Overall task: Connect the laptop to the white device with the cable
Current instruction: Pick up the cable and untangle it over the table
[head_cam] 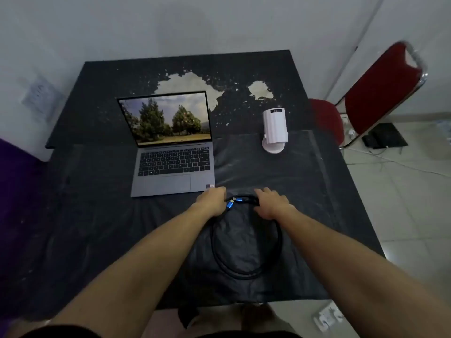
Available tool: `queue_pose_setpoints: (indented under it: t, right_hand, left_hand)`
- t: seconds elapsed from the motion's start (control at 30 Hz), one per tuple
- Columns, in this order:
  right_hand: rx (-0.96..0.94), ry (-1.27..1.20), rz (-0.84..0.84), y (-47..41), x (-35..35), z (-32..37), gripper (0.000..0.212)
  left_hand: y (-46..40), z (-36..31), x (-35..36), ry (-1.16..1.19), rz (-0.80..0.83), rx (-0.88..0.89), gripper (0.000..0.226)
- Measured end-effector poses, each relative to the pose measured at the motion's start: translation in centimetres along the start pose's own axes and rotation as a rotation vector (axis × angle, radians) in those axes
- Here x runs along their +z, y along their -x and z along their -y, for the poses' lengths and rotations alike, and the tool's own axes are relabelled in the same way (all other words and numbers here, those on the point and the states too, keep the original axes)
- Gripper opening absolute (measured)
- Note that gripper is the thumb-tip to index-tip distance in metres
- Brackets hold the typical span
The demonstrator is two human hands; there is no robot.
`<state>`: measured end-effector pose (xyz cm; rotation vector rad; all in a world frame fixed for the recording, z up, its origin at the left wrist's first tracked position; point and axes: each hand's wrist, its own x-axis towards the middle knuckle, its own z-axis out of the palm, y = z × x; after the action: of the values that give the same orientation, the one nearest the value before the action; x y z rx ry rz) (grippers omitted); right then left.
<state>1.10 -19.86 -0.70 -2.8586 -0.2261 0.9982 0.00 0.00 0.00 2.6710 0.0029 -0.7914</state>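
Both our hands are down on the coiled black cable [246, 252]: left hand [211, 200] and right hand [272, 203] each curl onto the far side of the loop, right by its two blue plugs [233, 202]. Can't tell how firmly we're gripping. The open laptop [170, 152] sits just beyond the left hand; the white device [274, 129] stands farther right on the dark tabletop [97, 215].

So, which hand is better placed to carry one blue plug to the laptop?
Probably the left hand: it rests at the blue plugs of the coiled cable, right beside the laptop. The right hand lies farther away.
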Motion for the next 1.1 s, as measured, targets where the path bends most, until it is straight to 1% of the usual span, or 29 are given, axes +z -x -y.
queue_pose_setpoints:
  t: [0.1,0.23,0.33,0.4,0.53,0.63,0.73,0.77,0.8,0.83,0.97,1.07,1.1]
  right_hand:
    - [0.017,0.001,0.034,-0.9,1.0,-0.5,0.061]
    - [0.044,-0.035,0.020,-2.1,3.1,-1.1,0.048]
    - [0.044,-0.067,-0.054,-3.0,4.3,-1.3,0.042]
    - [0.044,-0.077,-0.090,-3.4,4.5,-1.3,0.042]
    - [0.045,-0.099,-0.093,-4.3,4.9,-2.0,0.039]
    - [0.046,-0.110,-0.048,-4.7,4.3,-1.8,0.039]
    - [0.069,-0.183,0.016,-4.6,2.4,-1.1,0.043]
    - [0.073,-0.233,0.035,-4.6,1.6,-1.0,0.044]
    - [0.078,-0.283,0.052,-4.5,0.8,-0.8,0.045]
    - [0.082,-0.325,0.053,-4.4,-0.2,-0.6,0.045]
    - [0.100,-0.449,0.029,-3.4,-4.1,0.0,0.043]
    - [0.091,-0.505,-0.022,-2.7,-7.0,0.5,0.044]
    - [0.089,-0.525,-0.044,-2.1,-8.1,0.9,0.040]
  left_hand:
    - [-0.6,0.1,1.8,0.016,0.033,-0.081,0.010]
    - [-1.4,0.1,4.6,0.051,0.052,-0.149,0.025]
    - [-2.1,0.2,6.1,0.074,-0.008,-0.196,0.020]
    - [-2.4,0.2,6.6,0.072,-0.038,-0.216,0.016]
    - [-2.6,0.5,6.9,0.091,-0.024,-0.220,0.022]
    - [-2.3,1.1,6.2,0.135,-0.018,-0.168,0.023]
    - [-1.6,1.6,4.4,0.203,-0.067,-0.096,0.006]
    - [-1.3,1.7,3.6,0.229,-0.085,-0.074,0.007]
    - [-1.1,1.9,2.8,0.253,-0.105,-0.054,0.012]
    - [-0.8,2.0,1.8,0.279,-0.121,-0.032,0.013]
    - [0.2,2.0,-1.7,0.347,-0.164,0.045,0.004]
    - [0.8,1.7,-4.5,0.378,-0.208,0.107,0.007]
    - [1.2,1.6,-5.6,0.388,-0.226,0.128,0.006]
